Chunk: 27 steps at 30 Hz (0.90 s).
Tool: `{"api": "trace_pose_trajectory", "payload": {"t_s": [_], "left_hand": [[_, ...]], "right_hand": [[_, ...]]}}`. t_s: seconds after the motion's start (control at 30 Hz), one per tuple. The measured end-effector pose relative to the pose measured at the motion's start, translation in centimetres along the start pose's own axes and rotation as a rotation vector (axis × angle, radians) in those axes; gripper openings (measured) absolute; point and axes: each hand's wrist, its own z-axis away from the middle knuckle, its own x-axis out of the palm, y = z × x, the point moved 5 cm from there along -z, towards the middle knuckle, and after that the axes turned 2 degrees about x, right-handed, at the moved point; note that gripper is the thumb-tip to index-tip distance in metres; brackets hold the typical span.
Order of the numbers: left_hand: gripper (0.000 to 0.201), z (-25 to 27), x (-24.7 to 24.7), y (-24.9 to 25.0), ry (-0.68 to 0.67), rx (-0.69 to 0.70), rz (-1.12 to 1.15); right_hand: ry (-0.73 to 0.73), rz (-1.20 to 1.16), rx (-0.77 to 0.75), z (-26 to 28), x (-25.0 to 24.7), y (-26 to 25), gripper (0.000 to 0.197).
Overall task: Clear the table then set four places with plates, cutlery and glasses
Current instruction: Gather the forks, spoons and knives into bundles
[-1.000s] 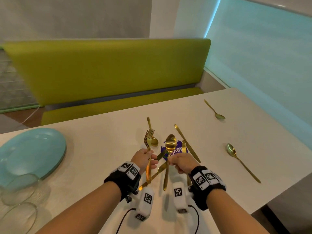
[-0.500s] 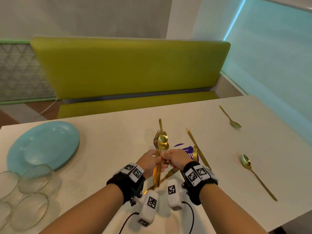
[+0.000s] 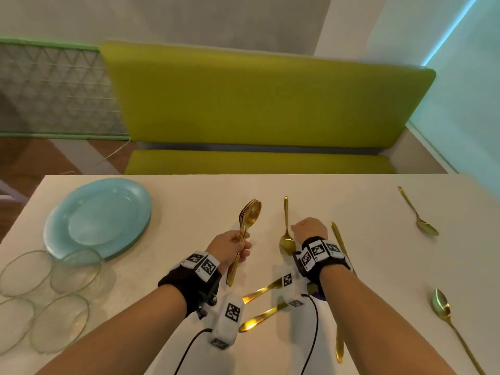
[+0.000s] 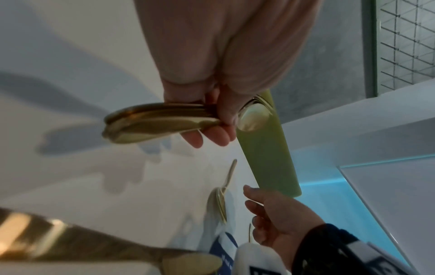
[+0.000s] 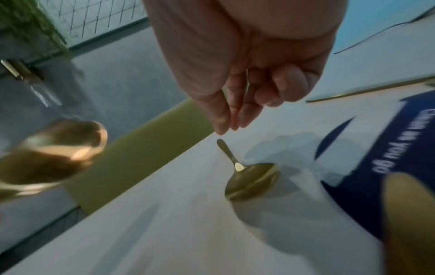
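My left hand [image 3: 230, 245] grips a bundle of gold forks with a spoon [image 3: 249, 215], held upright above the white table [image 3: 189, 201]. In the left wrist view my fingers [image 4: 212, 137] curl round the bundle [image 4: 153, 124]. My right hand [image 3: 308, 229] hovers, holding nothing, over a gold spoon [image 3: 286, 240] lying on the table. In the right wrist view its fingers [image 5: 221, 119] hang close together just above that spoon's handle [image 5: 226, 150]. A gold knife [image 3: 338, 239] lies just right of the right hand. Stacked blue plates [image 3: 100, 215] sit at the left.
Several empty glasses [image 3: 75, 269] stand near the table's left front corner. Two gold handles [image 3: 263, 290] and another knife [image 3: 339, 347] lie under my wrists. Two more spoons [image 3: 422, 221] [image 3: 443, 311] lie at the right. A purple sticker [image 5: 376, 148] marks the table. A green bench [image 3: 257, 104] runs behind.
My right hand has let go of the cutlery bundle and moved right, over the spoon on the table. My left hand keeps the bundle. The view has swung left.
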Motion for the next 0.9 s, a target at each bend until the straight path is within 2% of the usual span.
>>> {"api": "trace_pose_trajectory", "payload": {"t_s": [0.3, 0.43, 0.53, 0.6, 0.73, 0.8, 0.9], "left_hand": [[0.019, -0.7, -2.2, 0.2, 0.073, 0.000, -0.016], [0.018, -0.8, -2.0, 0.9, 0.066, 0.016, -0.046], [0.019, -0.8, -1.9, 1.6, 0.085, 0.041, -0.078], [0.023, -0.9, -2.1, 2.2, 0.114, 0.065, -0.124], [0.025, -1.3, -1.4, 3.3, 0.102, 0.110, -0.299], [0.024, -1.2, -0.2, 3.6, 0.041, 0.127, -0.369], [0.025, -0.7, 2.6, 3.4, -0.096, 0.124, -0.473]], "right_hand": [[0.027, -0.093, 0.093, -3.0, 2.4, -1.3, 0.027], [0.009, -0.026, 0.112, -2.7, 2.4, -1.1, 0.034], [-0.017, 0.042, 0.086, -1.9, 1.6, -0.7, 0.021], [0.025, 0.192, 0.008, -1.0, 0.8, -0.5, 0.026], [0.174, 0.574, -0.344, 2.9, -1.4, -1.4, 0.029], [0.213, 0.666, -0.510, 5.6, -1.9, -1.7, 0.026], [0.214, 0.725, -0.663, 8.9, -2.0, -1.8, 0.025]]}}
